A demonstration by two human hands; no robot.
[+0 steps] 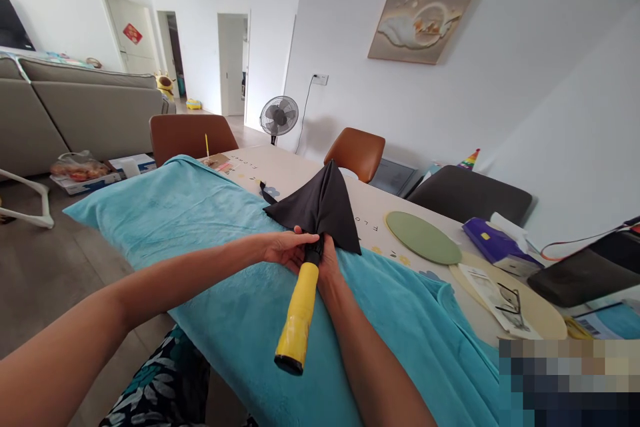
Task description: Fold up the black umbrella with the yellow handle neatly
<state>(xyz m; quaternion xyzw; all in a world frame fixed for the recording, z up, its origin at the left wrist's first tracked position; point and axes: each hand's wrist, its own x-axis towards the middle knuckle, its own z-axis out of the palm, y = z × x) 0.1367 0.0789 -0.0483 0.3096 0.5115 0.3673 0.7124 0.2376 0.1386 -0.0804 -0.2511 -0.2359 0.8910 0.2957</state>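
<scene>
A black umbrella (320,203) with a yellow handle (299,317) lies over the table edge, its handle pointing toward me. The dark canopy is partly spread, with loose folds and a strap (267,192) sticking out at the left. My left hand (290,248) is closed at the neck just above the handle, its thumb pressed against the black part. From the other side my right hand (327,259) grips the same spot, its fingers mostly hidden beneath the canopy. Under both arms spreads a turquoise cloth (225,280).
On the patterned table (370,203) lie a green oval mat (424,238), a purple pack (490,240) and eyeglasses (510,298). Brown chairs (355,152) and a dark chair (470,193) stand along the far side. A fan (279,117) is behind the table.
</scene>
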